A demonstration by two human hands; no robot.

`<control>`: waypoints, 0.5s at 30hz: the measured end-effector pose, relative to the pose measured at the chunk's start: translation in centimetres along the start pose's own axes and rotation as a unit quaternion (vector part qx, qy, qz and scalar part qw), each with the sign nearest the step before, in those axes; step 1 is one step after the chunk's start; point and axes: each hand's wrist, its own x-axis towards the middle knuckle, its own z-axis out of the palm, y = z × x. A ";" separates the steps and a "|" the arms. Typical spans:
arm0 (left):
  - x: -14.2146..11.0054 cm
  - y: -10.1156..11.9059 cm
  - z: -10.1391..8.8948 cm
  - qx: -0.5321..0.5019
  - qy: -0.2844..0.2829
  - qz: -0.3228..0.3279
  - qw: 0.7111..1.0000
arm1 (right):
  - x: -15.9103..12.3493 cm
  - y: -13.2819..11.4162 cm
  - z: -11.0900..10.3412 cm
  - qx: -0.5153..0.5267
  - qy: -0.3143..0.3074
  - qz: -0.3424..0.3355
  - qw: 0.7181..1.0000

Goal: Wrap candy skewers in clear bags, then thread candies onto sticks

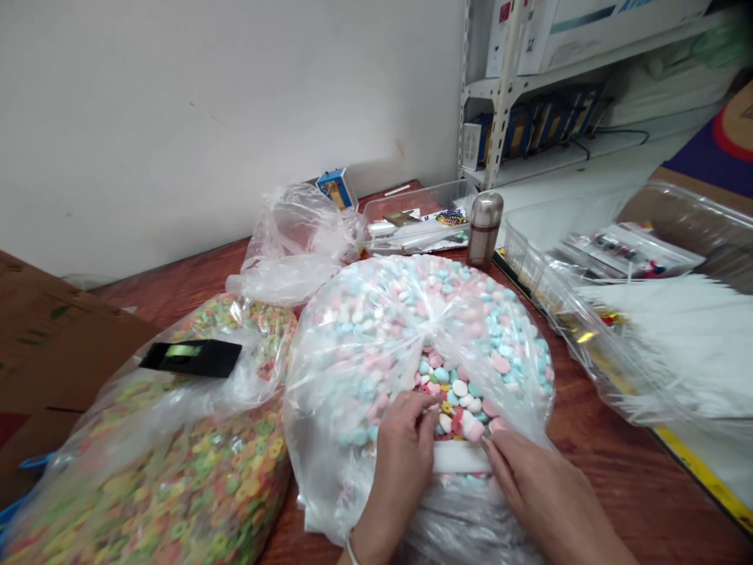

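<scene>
The right hand (532, 479) clamps one end of a white strip (462, 458) in its fingers; the left hand (405, 439) bunches its fingers at the other, its exact grip hidden. Both work over a sweet-filled bag (353, 369), well in from the worktop's (615, 459) far edge

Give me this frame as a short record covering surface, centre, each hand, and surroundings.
Surface: reddish-brown table
Centre: large clear bag of pink, blue and white pieces
Left hand: over that bag, at the left end of a white strip; grip unclear
Right hand: at the strip's right end; grip unclear
Left side: clear bag of colourful rings, black object on top
Behind: metallic cylinder
Right side: clear container holding white sheet-like items
</scene>
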 end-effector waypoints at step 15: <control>1.2 0.0 1.3 0.168 -0.014 0.053 0.984 | 0.3 -0.1 -0.6 -0.025 0.062 -0.005 0.998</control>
